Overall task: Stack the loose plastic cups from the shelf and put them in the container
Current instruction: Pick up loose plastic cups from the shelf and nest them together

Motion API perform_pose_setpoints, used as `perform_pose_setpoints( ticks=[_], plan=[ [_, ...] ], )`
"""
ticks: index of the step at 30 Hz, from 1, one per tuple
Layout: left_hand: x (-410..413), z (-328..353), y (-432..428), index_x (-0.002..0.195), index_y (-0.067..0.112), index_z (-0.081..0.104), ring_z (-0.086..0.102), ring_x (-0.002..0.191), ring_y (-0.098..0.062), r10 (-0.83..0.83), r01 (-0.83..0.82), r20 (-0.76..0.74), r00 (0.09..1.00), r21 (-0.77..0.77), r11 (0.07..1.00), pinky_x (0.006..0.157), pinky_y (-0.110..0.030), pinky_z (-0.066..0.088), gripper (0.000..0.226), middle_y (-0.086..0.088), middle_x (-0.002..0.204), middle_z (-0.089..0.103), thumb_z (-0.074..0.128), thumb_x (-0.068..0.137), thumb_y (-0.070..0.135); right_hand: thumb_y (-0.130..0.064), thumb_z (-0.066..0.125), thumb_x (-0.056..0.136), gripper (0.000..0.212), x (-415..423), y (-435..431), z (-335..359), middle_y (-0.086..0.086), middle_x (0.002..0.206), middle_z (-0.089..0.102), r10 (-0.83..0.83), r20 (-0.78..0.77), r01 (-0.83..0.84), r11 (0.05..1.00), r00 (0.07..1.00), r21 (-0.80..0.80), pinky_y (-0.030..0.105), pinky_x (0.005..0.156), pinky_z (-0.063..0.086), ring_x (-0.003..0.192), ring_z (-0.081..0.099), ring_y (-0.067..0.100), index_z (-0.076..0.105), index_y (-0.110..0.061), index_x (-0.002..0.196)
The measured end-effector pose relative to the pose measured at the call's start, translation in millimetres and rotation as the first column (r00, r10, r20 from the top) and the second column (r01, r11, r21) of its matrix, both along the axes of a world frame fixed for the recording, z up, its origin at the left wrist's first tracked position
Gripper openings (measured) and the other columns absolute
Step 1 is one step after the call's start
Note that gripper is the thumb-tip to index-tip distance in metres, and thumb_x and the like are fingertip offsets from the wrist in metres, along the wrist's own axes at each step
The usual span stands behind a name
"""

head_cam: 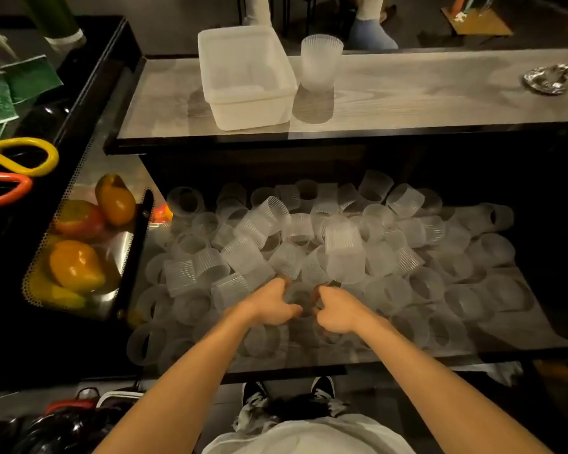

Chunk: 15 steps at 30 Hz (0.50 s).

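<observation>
Cups (pixel 341 244) heaped loose on the lower shelf (pixel 535 326), mostly on their sides, all around and beyond the left hand (pixel 273 306) and right hand (pixel 338 312). Both hands close together, thumbs nearly meeting, each curled round a ribbed cup (pixel 299 298) lying between them; one cup or several nested, cannot tell. Farther ahead, on the wooden upper shelf (pixel 407 93), translucent rectangular container (pixel 243 103) slightly left of the hands, upright stack of cups (pixel 320 60) just beside its right wall. Left of the left hand, fruit (pixel 76 265) in a perforated metal basket (pixel 122 250).
</observation>
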<state>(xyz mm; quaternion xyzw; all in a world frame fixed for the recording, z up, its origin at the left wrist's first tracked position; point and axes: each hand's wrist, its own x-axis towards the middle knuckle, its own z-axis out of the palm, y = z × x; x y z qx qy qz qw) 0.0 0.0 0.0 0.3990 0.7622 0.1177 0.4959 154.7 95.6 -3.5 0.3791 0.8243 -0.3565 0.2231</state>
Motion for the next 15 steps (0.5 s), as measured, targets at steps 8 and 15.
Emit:
perform_pose_setpoints(
  ticks=[8, 15],
  plan=[
    [4.9, -1.6, -3.4, 0.148, 0.022, 0.042, 0.053, 0.131, -0.018, 0.009, -0.010, 0.008, 1.000, 0.043, 0.999, 0.110, -0.040, 0.047, 0.078, 0.005, 0.142, 0.053, 0.074, 0.079, 0.039, -0.013, 0.050, 0.101, 0.029, 7.7, -4.2, -3.7, 0.011, 0.116, 0.068, -0.185, -0.116, 0.164, 0.972, 0.976, -0.166, 0.040, 0.080, 0.062, 0.087, 0.071, 0.020, 0.059, -0.012, 0.129],
    [6.4, 2.8, 5.4, 0.155, 0.013, 0.033, 0.053, 0.122, -0.018, 0.076, -0.072, -0.021, 0.997, 0.131, 0.989, 0.102, -0.029, 0.045, 0.074, -0.001, 0.136, 0.052, 0.070, 0.093, 0.031, -0.012, 0.053, 0.100, 0.032, 12.1, -1.4, 2.5, 0.003, 0.126, 0.065, -0.273, -0.250, 0.235, 0.957, 0.929, -0.170, 0.038, 0.102, 0.052, 0.116, 0.062, 0.020, 0.061, -0.013, 0.131]
  ],
)
